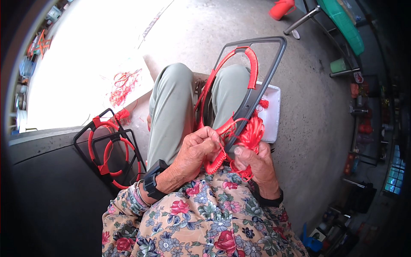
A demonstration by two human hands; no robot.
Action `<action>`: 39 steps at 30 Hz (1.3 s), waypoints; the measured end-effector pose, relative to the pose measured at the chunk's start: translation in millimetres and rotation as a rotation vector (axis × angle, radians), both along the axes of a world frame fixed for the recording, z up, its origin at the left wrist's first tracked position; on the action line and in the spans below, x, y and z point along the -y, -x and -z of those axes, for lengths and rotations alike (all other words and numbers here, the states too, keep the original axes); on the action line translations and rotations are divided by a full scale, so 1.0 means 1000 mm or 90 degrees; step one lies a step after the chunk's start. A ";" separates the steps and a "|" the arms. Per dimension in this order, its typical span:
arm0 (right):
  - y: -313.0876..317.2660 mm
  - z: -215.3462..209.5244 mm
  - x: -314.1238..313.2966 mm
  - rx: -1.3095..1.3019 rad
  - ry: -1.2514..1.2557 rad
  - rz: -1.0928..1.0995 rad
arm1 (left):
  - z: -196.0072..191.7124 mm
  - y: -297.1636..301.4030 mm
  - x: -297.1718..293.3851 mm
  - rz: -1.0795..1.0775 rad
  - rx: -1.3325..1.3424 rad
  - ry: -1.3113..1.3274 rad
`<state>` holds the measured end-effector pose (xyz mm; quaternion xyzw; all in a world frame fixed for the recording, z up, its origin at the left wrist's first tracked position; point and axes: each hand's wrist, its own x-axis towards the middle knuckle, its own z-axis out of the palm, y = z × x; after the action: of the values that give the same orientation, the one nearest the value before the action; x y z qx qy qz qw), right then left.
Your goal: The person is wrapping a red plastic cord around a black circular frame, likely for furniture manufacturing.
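Observation:
A dark grey frame [274, 64] with a ring partly wrapped in red cord [252, 68] rests across my lap. My left hand [195, 150] pinches the red-wrapped ring close to the frame's near corner. My right hand [254, 160] grips the frame's lower edge and a bunch of loose red cord [252, 132]. A coiled stretch of red wrapping [216, 160] runs between the two hands. A black band sits on each wrist.
Two similar grey frames with red rings [109, 150] lie stacked on the floor at my left. A white tray [272, 113] sits beyond my knees. Red cord scraps [122, 85] lie in sunlight. Metal table legs [302, 19] stand at the far right.

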<state>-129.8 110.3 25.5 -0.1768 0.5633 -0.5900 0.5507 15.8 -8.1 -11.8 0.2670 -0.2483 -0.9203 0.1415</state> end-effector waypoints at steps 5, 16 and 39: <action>-0.013 0.020 -0.009 0.038 -0.034 0.006 | -0.009 0.000 -0.008 -0.018 0.021 -0.058; -0.021 0.037 0.001 -0.196 0.016 0.018 | -0.017 -0.002 0.002 0.023 0.109 -0.048; 0.078 -0.073 0.005 -0.379 -0.115 -0.268 | -0.025 -0.016 0.003 -0.087 0.021 0.080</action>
<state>-208.2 105.5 98.7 -0.4031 0.6999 -0.3345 0.4855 31.8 -10.7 13.5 0.2892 -0.2893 -0.8864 0.2166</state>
